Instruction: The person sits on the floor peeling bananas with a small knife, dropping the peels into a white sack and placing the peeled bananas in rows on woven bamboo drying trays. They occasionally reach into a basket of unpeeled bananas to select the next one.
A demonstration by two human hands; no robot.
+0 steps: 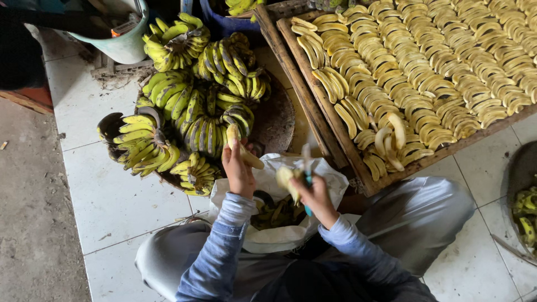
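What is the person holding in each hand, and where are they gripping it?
The left hand grips a pale peeled banana around its middle. The right hand holds a blue-handled tool by its handle, plus a piece of yellow peel.

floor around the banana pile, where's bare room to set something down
Bare white floor tiles lie left of the person's knee, below the heap of banana bunches, and the grey concrete strip beyond. Crowded: the wooden tray of peeled bananas and the white bag of peels.

Single head-worn view, looking steeply down, close over lap and hands, floor and tray beyond
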